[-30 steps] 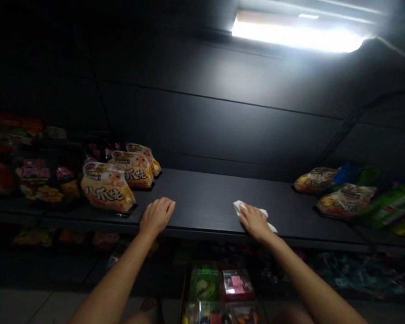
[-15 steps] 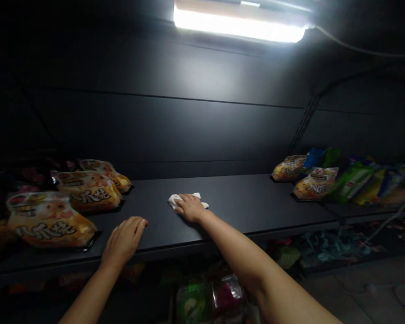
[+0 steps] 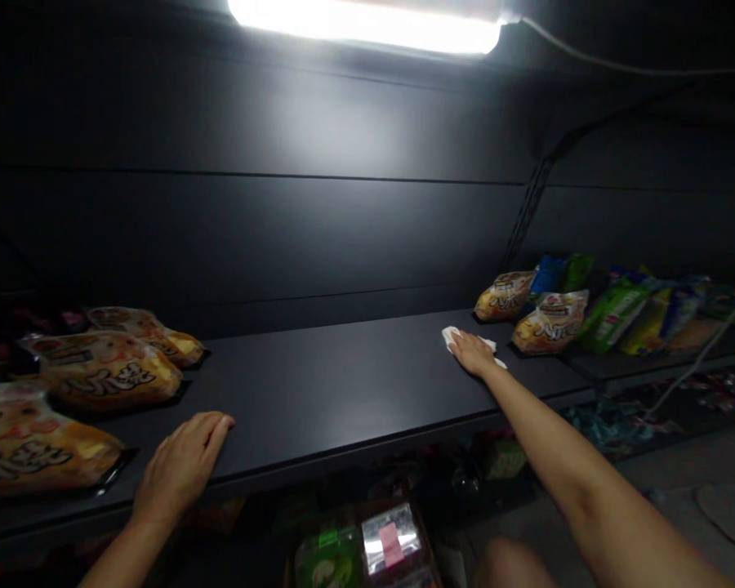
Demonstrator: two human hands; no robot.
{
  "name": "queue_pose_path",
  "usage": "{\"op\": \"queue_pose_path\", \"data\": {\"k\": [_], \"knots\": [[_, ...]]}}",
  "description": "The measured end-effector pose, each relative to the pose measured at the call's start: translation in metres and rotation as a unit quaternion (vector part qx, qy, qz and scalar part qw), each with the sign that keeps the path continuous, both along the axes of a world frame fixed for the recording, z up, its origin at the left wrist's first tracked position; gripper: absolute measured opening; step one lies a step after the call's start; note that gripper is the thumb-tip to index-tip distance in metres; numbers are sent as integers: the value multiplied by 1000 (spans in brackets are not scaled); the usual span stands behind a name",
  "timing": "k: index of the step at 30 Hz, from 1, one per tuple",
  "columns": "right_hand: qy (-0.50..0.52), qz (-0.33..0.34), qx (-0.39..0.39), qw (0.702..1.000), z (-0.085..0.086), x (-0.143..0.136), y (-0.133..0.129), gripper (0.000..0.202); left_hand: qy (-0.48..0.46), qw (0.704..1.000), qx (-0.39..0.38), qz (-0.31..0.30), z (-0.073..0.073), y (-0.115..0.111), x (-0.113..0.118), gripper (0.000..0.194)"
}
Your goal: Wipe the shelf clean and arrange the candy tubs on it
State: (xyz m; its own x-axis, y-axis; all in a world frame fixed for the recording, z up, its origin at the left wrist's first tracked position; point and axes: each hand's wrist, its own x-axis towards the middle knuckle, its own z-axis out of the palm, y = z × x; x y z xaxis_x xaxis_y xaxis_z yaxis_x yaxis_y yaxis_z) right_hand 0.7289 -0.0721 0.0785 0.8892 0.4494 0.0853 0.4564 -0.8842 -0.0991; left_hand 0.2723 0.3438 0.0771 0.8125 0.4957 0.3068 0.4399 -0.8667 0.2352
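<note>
My right hand [image 3: 473,354] lies palm down over a white cloth [image 3: 449,334] and presses it on the dark grey shelf [image 3: 331,380]. Edges of the cloth stick out on both sides of the fingers. Just to the right stands a yellow snack bag [image 3: 550,327], with a second yellow bag [image 3: 503,299] behind it. At the shelf's front edge on the left rests my left hand [image 3: 182,457], holding nothing, its fingers laid over the surface. Beside it are several more yellow bags [image 3: 107,371].
A lit tube lamp [image 3: 367,23] hangs above, its white cable [image 3: 612,67] running right. Green and blue packets [image 3: 616,314] stand on the neighbouring shelf section. Below, a box holds clear packages [image 3: 392,543]. A white cord [image 3: 704,351] slants across the right side.
My right hand has slid the white cloth rightward along the shelf, close to the right-hand yellow bags. My left hand stays by the front edge. The camera view has shifted slightly.
</note>
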Motion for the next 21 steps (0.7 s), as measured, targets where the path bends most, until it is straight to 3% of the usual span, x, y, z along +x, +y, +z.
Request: {"op": "queue_pose_path", "data": {"k": [2,5,10,15,21], "knots": [[7,-21,-5,1000,-1,10,-13,54,7,1000,8,9,0,-2,1,43],[12,-50,-5,999,0,18,-9,55,8,1000,20,21,2,-7,1,42],[21,-84,2,996,10,19,41,58,2,999,27,37,9,-14,2,40],[22,-1,6,1000,15,-12,141,56,-1,999,22,42,14,-17,2,39],[13,166,25,986,9,-96,293,52,-18,999,0,33,16,-17,1,36]]}}
